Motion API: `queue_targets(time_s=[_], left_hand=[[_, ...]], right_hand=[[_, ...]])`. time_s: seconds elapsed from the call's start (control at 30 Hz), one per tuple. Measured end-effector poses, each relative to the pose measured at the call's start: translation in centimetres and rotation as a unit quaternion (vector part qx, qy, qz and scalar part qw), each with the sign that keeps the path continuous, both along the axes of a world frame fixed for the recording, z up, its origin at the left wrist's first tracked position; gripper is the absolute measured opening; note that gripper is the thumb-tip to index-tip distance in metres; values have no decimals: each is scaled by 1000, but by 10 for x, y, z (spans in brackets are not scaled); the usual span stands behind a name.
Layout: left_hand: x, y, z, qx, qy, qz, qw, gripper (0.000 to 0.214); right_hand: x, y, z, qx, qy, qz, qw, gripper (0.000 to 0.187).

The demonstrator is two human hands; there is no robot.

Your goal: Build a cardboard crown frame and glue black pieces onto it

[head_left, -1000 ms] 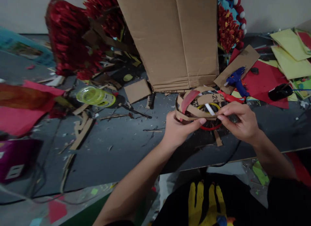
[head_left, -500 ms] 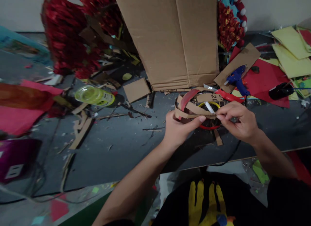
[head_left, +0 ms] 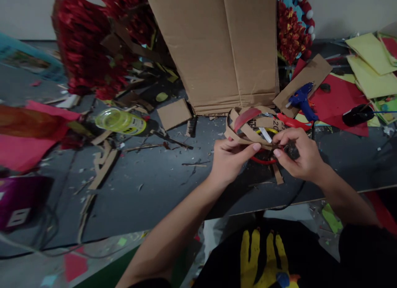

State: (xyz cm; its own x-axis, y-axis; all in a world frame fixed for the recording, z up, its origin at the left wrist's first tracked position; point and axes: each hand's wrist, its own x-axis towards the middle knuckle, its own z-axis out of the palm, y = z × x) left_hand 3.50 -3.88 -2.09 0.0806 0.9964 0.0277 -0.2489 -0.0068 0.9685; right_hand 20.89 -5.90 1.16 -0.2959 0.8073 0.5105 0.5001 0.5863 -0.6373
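Between my two hands is a looped cardboard strip (head_left: pixel 248 133) with printed letters on one part and a red piece on its left side. My left hand (head_left: pixel 228 160) closes on its near left edge, thumb pressed along the strip. At the strip's right end, my right hand (head_left: pixel 299 151) holds it between fingers and thumb. Beneath the loop lies a roll of tape with a yellow and red rim (head_left: pixel 263 160), partly covered. Just behind my right hand rests a red-handled cutter (head_left: pixel 294 122).
A tall cardboard panel (head_left: pixel 217 44) stands behind my hands. To the right lie a blue glue gun (head_left: pixel 302 100), red paper (head_left: pixel 344 102) and a dark bottle (head_left: pixel 358 114). On the left are a yellow-green jar (head_left: pixel 120 122), cardboard scraps (head_left: pixel 104 168) and a purple box (head_left: pixel 21 201).
The cardboard loop has tilted and risen a little at its far side. My right thumb and fingers have shifted slightly left and spread a bit apart.
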Motion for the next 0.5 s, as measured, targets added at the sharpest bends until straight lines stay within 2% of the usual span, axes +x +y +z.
queue_targets(time_s=[0.17,0.33,0.5], left_hand=[[1,-1,-2,-3,11,2,1000,30],[3,-1,2,20,6,3,1000,30],[3,0,9,24,23,-21,999,31]], right_hand=[[-5,0,2,-27,-14,-23,999,23],[-5,3,1,21,-40,-13,999,9],[-4,4,-1,34,-40,-8,999,6]])
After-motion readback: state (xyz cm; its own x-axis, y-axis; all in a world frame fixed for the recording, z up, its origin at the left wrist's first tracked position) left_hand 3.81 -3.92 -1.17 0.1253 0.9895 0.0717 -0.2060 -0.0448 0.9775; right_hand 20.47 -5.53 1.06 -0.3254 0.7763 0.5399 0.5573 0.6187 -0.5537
